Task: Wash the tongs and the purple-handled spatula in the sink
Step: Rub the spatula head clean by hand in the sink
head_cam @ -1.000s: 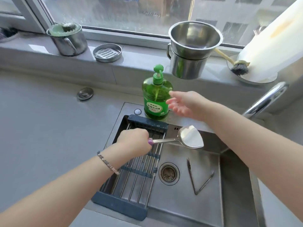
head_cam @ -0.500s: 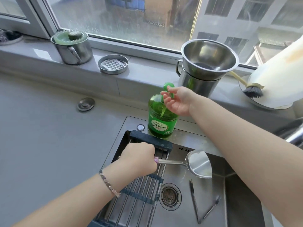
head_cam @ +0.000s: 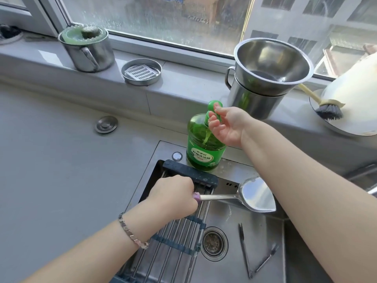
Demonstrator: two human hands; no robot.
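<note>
A big window [head_cam: 159, 19] runs along the back, and its glass looks spotty and wet. Grey buildings [head_cam: 302, 19] show outside. Bright sun falls on the grey sill [head_cam: 183, 86] under it. A smooth grey counter [head_cam: 47, 160] lies below the sill.

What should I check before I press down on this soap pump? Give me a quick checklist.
1. The right hand on the pump: ok, its fingers curl round the pump head.
2. The soap bottle steady: ok, upright on the sink back ledge.
3. Where the nozzle points: cannot tell, the fingers hide it.
4. The left hand gripping the spatula: ok, closed round the purple handle.
5. The spatula blade over the sink: ok, though apart from the bottle, not under the pump.
6. The tongs ready for washing: ok, lying on the sink floor right of the drain.
</note>
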